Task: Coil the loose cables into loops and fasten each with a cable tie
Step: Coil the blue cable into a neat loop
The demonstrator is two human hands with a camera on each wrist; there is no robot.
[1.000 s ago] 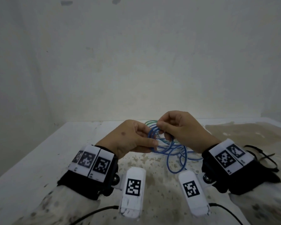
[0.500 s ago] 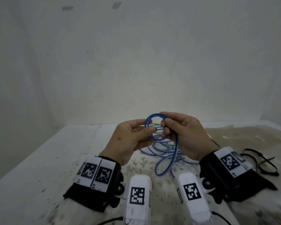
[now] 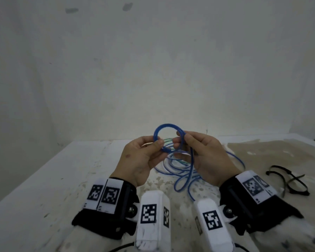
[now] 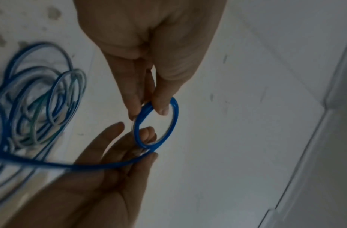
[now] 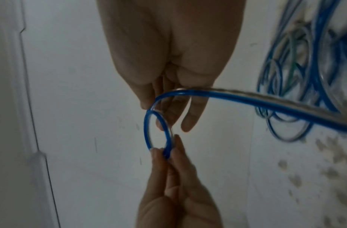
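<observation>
Against a plain pale wall, the white table spans the lower part of the head view; its surface is stained and speckled, with a brownish patch at the right. On the table, between and beyond the two hands, lies a loose heap of cables, mostly blue strands with some green and pale ones mixed in. Both wrist views show this heap as overlapping rings, blurred. Near the right table edge, well apart from the heap, lie black cable ties, bent into open curves.

Both hands are raised above the table, each wearing a black wrist strap with printed marker tags. The left hand pinches the blue cable between thumb and forefinger; its grip is clamped on the lower left side of a small ring formed in that cable. The left wrist view shows two turns of cable lying together in this ring. The right hand pinches the same ring on its opposite side, thumb against fingertips, its grip likewise clamped on the cable. The ring stands roughly upright between the two hands, its top arc above the fingertips. From the right hand, the remaining length of blue cable hangs down to the heap on the table.
</observation>
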